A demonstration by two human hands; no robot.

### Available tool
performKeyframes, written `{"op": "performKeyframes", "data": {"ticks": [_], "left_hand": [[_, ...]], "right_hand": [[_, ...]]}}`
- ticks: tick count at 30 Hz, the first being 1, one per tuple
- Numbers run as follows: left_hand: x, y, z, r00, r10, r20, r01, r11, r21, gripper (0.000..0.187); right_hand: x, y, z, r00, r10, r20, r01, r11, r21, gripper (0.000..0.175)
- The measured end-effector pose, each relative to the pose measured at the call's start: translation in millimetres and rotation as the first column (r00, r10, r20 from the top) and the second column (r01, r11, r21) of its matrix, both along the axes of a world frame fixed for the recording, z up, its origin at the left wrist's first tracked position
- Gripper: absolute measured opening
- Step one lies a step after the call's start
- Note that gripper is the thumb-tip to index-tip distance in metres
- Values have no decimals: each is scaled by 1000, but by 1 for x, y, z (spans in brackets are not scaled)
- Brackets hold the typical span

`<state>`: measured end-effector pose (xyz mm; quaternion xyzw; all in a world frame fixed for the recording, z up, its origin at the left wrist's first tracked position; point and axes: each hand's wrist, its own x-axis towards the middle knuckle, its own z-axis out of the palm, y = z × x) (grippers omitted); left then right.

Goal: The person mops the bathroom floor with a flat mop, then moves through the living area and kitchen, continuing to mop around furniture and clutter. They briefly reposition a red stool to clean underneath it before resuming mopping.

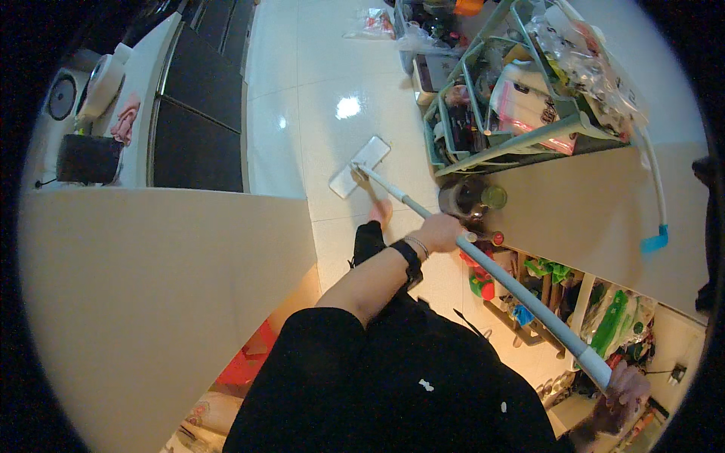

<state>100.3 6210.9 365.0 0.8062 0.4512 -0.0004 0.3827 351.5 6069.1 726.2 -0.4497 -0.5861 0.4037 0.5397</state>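
A flat mop with a light blue pole (527, 295) slants across the view. My left hand (440, 233) is closed round the middle of the pole, with a dark band and a bracelet on the wrist. At the lower right, my right hand (627, 390) grips the upper end of the pole. The white rectangular mop head (360, 166) lies on the pale tiled floor (277, 141), just beyond a bare foot (380, 212).
A green tiered rack (512, 146) with bags and packages stands at the right, beside glass jars (467, 198). Dark cabinets (198, 119) under a white counter line the left, behind a wall end (170, 255). A plastic bag (376, 24) lies on the floor ahead.
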Motion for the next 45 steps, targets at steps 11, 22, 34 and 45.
{"op": "performKeyframes", "data": {"ticks": [11, 22, 34, 45], "left_hand": [[18, -16, 38, 986, 18, 168, -38, 992, 117, 17], [-184, 87, -14, 946, 244, -214, -219, 967, 134, 15], [-286, 99, -75, 743, 663, -88, -629, 738, 245, 9], [-125, 85, -9, 838, 525, 151, -541, 835, 101, 8]], "right_hand": [[30, -6, 21, 933, 68, -354, -74, 997, -3, 18], [-94, 137, -92, 905, 226, -361, -259, 965, -46, 9], [-203, 217, -113, 889, 453, -72, -458, 873, -165, 10], [-81, 215, -1, 853, 497, 159, -497, 867, -44, 9]]}}
